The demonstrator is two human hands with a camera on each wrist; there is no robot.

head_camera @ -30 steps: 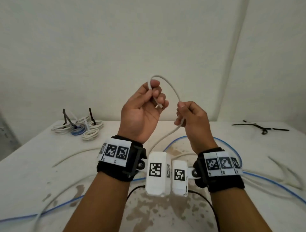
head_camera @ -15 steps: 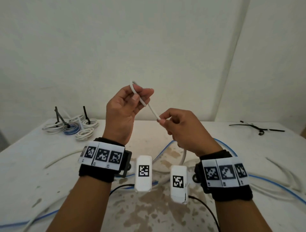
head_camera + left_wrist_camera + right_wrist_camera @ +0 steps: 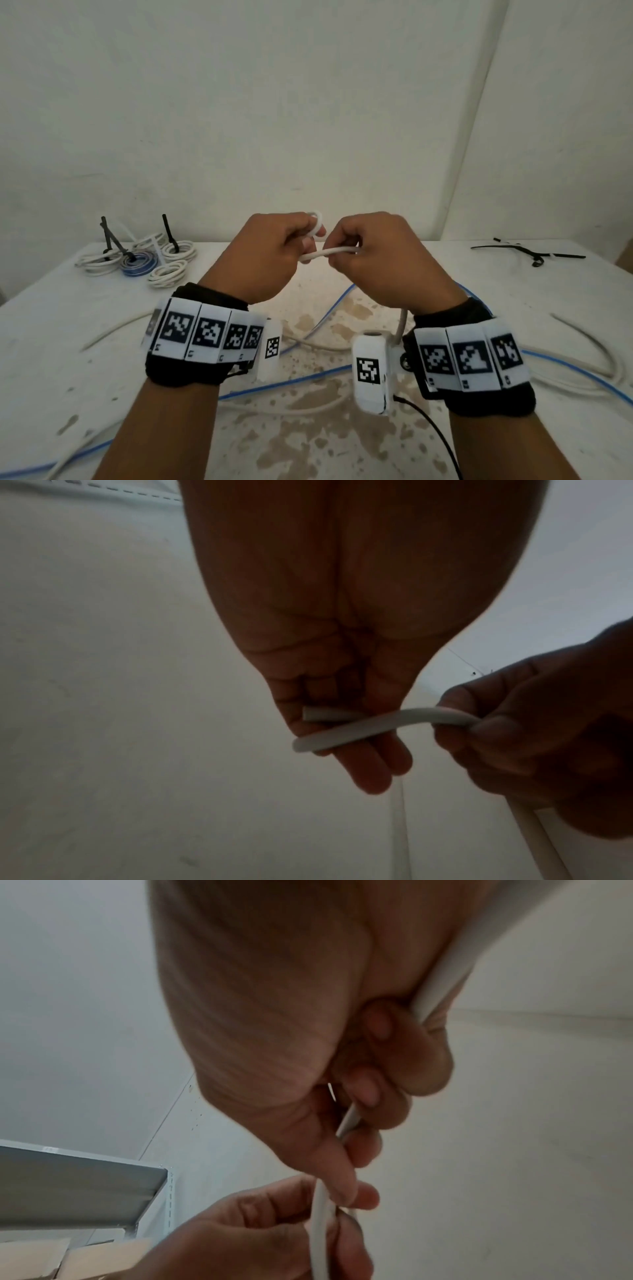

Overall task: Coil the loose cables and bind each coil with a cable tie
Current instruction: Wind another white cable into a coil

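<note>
Both hands are raised above the table, close together, holding one white cable (image 3: pixel 325 254). My left hand (image 3: pixel 274 253) curls its fingers round a small first loop of the white cable (image 3: pixel 359 727), whose cut end lies against the fingers. My right hand (image 3: pixel 373 260) pinches the same cable (image 3: pixel 322 1213) just right of the loop, and the rest runs through its palm and hangs down past the wrist to the table. Black cable ties (image 3: pixel 527 253) lie at the back right.
Several bound coils (image 3: pixel 144 260), white and blue, with upright black tie tails, sit at the back left of the stained white table (image 3: pixel 51 342). A loose blue cable (image 3: pixel 565 366) and white cables (image 3: pixel 596 356) trail across the table under the arms. A wall stands close behind.
Both hands came lower and closer together. The wide arch of cable between them shrank to a small loop in the left hand, with the right hand pinching right beside it.
</note>
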